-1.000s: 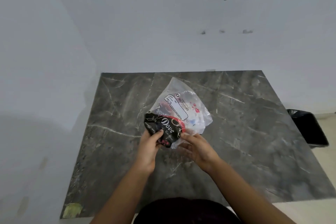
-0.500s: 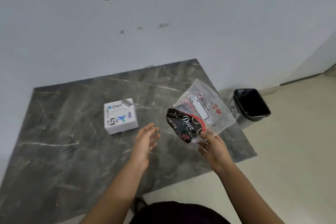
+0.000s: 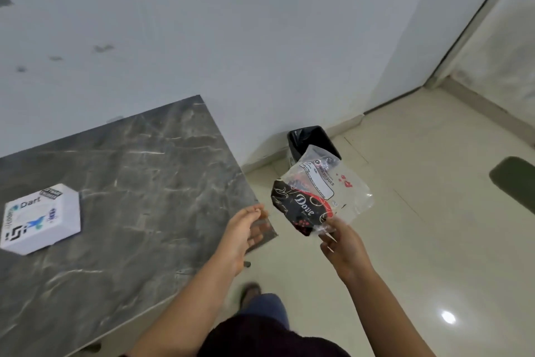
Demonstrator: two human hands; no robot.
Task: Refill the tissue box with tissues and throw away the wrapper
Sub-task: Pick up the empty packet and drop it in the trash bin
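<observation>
A: Hands?
B: My right hand (image 3: pixel 344 243) pinches the empty wrapper (image 3: pixel 318 197) over the floor, near the black bin (image 3: pixel 312 141). My left hand (image 3: pixel 246 226) hangs loose, empty.
A: Tissue box?
B: Tissue box (image 3: pixel 40 217) sits on the marble table (image 3: pixel 144 183), well apart.

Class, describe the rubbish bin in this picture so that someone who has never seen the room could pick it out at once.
Start at the dark grey marble-patterned table, then look past its far right corner to where the white wall meets the cream tiled floor. There stands the small black-lined rubbish bin. It is the only open-topped container there, partly hidden behind the clear plastic tissue wrapper.
</observation>
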